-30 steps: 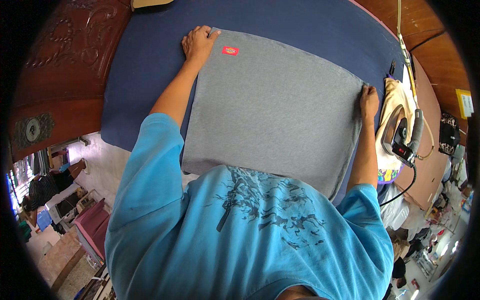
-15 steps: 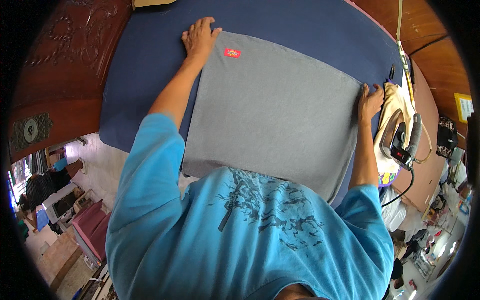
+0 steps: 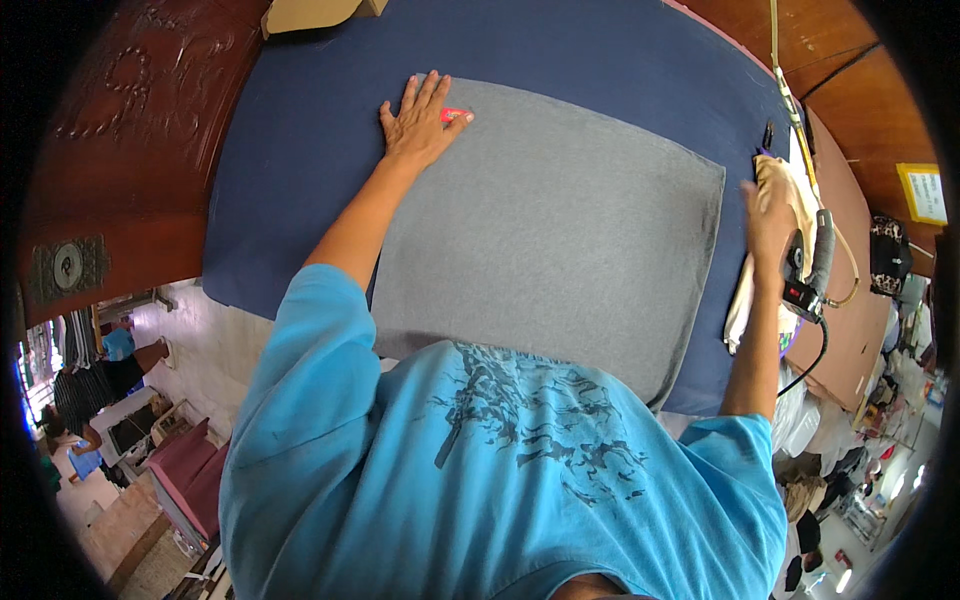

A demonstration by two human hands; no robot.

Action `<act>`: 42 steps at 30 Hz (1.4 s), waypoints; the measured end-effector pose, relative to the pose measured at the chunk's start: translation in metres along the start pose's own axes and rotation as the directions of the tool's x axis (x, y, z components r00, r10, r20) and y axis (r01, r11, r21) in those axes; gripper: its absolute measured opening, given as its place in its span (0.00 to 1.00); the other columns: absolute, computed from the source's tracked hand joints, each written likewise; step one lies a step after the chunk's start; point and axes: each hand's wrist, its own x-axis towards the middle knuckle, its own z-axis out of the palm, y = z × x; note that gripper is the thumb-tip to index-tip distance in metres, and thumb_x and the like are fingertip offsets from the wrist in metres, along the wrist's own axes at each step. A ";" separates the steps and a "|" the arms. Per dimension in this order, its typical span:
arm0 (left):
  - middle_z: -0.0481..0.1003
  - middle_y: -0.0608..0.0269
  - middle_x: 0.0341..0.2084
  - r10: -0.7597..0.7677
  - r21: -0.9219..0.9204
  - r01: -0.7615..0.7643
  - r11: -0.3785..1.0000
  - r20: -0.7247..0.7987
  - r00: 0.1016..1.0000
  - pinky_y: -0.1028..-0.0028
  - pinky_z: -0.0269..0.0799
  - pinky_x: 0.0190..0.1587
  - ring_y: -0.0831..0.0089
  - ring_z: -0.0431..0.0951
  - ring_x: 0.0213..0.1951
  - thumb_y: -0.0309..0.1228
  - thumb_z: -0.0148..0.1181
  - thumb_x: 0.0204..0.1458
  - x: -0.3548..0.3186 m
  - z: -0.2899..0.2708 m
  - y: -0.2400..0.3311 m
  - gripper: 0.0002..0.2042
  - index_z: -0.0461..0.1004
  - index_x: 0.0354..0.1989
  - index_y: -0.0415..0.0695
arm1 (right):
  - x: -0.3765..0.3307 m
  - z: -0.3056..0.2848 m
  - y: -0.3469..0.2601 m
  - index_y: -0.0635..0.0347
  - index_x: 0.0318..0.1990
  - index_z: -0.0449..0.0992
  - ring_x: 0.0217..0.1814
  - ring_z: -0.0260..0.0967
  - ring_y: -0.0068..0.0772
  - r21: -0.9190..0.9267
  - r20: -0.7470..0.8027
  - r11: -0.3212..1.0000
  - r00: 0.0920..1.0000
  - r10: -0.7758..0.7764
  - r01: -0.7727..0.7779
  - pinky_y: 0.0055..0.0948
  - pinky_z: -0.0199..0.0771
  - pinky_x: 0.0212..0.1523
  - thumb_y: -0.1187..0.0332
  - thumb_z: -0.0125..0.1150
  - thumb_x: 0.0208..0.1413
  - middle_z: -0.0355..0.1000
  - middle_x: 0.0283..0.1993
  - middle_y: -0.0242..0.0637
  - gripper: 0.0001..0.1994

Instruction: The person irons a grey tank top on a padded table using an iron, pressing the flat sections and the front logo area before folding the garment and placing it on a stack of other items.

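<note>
A grey folded garment (image 3: 545, 240) with a small red label (image 3: 452, 115) lies flat on a dark blue padded table (image 3: 300, 190). My left hand (image 3: 420, 120) lies flat with fingers spread on the garment's far left corner, beside the label. My right hand (image 3: 770, 225) hovers off the garment's right edge, blurred, reaching toward the iron (image 3: 800, 260) that stands on a cream cloth at the table's right side. It holds nothing that I can see.
A cable (image 3: 790, 90) runs up from the iron along the right edge. A beige cardboard piece (image 3: 310, 14) lies at the far edge. Dark carved wood (image 3: 120, 130) borders the left. A cluttered room with people shows below left and right.
My right hand has left the garment's right corner and moved right toward the iron. My left hand has flattened and shifted slightly further onto the far corner.
</note>
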 end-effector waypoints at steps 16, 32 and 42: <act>0.44 0.69 0.65 0.052 -0.197 -0.049 0.979 0.007 0.999 0.52 0.38 0.62 0.70 0.39 0.66 0.57 0.39 0.52 0.014 -0.008 -0.012 0.33 0.50 0.63 0.54 | 0.004 -0.053 0.196 0.62 0.33 0.68 0.18 0.62 0.25 0.316 0.262 0.773 0.834 0.486 -0.550 0.25 0.65 0.20 0.71 0.59 0.38 0.63 0.21 0.30 0.12; 0.67 0.76 0.49 0.055 -0.342 -0.146 0.928 -0.261 0.964 0.64 0.51 0.56 0.72 0.63 0.53 0.41 0.53 0.49 0.062 -0.001 -0.070 0.09 0.72 0.34 0.53 | 0.049 0.002 -0.241 0.63 0.47 0.67 0.37 0.74 0.43 0.370 0.513 0.849 0.678 -0.526 0.378 0.35 0.72 0.41 0.60 0.64 0.43 0.73 0.36 0.50 0.25; 0.72 0.68 0.40 0.065 -0.525 -0.262 0.810 -0.364 0.929 0.68 0.63 0.48 0.67 0.72 0.41 0.43 0.47 0.55 0.078 0.005 -0.085 0.14 0.74 0.38 0.48 | 0.074 0.049 -0.341 0.64 0.39 0.74 0.33 0.73 0.49 0.224 0.380 0.872 0.785 -0.489 0.435 0.39 0.74 0.36 0.45 0.50 0.50 0.73 0.29 0.51 0.27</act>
